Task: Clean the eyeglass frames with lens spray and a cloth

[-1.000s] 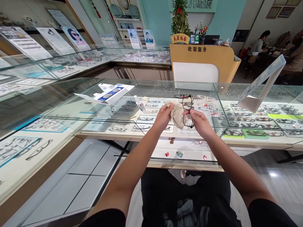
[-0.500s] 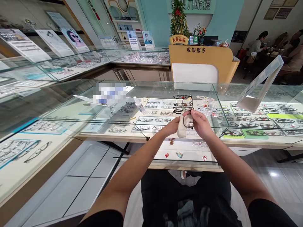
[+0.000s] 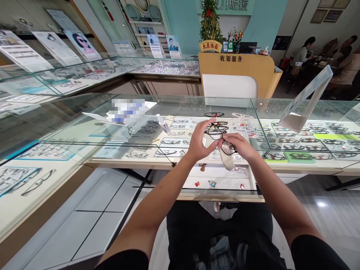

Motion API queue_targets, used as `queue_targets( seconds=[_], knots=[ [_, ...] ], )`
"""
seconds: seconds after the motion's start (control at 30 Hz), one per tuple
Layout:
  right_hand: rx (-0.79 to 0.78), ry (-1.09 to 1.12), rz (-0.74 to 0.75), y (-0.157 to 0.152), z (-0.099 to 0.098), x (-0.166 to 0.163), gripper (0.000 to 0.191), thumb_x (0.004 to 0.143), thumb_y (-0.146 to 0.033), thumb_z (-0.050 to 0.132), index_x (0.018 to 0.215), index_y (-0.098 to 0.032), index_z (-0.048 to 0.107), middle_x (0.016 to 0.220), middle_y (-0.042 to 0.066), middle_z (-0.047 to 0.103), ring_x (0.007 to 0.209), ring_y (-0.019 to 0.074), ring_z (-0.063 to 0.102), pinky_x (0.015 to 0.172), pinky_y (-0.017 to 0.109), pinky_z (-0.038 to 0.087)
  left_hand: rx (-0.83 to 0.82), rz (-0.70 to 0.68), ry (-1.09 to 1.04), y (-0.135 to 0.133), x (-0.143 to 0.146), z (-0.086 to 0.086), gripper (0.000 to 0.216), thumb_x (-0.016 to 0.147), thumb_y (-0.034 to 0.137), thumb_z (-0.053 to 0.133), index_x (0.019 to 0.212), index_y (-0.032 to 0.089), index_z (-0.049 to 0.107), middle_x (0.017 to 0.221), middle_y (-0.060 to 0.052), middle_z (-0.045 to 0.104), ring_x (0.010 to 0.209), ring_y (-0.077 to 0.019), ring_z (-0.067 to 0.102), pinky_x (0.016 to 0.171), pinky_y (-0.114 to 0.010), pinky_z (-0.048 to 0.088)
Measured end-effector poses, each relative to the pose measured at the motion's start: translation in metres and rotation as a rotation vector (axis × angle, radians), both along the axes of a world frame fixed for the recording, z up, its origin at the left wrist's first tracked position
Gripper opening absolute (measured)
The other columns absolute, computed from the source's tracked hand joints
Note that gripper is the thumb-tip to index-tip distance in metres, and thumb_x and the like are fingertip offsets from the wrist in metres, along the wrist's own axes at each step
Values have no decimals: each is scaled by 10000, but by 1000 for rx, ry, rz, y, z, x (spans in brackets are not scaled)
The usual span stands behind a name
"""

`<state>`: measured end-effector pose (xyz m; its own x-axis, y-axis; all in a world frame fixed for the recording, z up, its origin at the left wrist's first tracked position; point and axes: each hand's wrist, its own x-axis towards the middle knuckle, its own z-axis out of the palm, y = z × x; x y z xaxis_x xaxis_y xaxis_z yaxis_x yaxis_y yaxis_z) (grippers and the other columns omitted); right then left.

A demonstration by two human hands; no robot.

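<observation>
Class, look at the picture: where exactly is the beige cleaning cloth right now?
In the head view, the cloth hangs just right of centre, under the right hand, which also holds the black glasses, above the glass counter.

Both my bare forearms reach forward and converge in front of me. My left hand (image 3: 200,141) is raised, thumb and fingers spread and curved in a loose pinch, palm turned toward the right. My right hand (image 3: 237,145) sits just beside it, knuckles up, fingers curled closed in a grip.
</observation>
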<state>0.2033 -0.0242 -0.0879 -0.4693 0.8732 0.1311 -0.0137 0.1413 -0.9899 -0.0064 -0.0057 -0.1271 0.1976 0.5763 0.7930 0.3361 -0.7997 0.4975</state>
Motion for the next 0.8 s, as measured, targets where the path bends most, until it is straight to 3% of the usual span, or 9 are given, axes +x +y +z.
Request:
queue_targets(
  seconds=[0.23,0.3,0.4,0.5,0.67,0.8],
  knots=[
    [120,-11,-16,1,2,0,473,891,-653,724,687,-230,778,826,40,694,817,209,617,845,379,498,16,128,24,-3,-1,3,567,808,482,783,1303,216,712,1294,-140,794,1205,-342,723,1065,-483,553],
    [175,8,-151,2,0,2,487,881,-685,731,712,-230,773,840,42,671,803,203,591,776,368,486,37,149,-23,-4,0,2,571,787,501,781,1279,219,717,1268,-137,796,1192,-348,724,1064,-491,550],
    [239,127,-481,6,-2,10,459,880,-682,718,747,-243,727,878,41,619,783,192,538,676,337,441,64,172,-109,-6,3,0,577,777,543,769,1250,219,703,1226,-138,792,1176,-352,725,1049,-497,553],
    [204,279,-712,15,-3,23,420,848,-656,716,775,-253,621,912,33,586,798,180,523,653,305,428,72,197,-183,-7,6,-4,587,784,606,762,1215,217,679,1183,-134,781,1157,-347,726,1052,-503,555],
    [100,436,-873,35,-9,46,478,765,-666,725,821,-275,455,815,-10,461,735,161,503,606,284,404,123,190,-281,-8,10,-7,553,845,617,750,1220,222,652,1157,-115,752,1140,-320,718,1084,-505,552],
    [143,473,-1018,39,-7,63,447,835,-637,669,826,-293,385,754,-46,366,635,148,441,564,301,390,124,225,-317,-9,10,-6,554,848,692,723,1141,230,635,1073,-93,714,1080,-301,700,1067,-501,556]
  ],
)
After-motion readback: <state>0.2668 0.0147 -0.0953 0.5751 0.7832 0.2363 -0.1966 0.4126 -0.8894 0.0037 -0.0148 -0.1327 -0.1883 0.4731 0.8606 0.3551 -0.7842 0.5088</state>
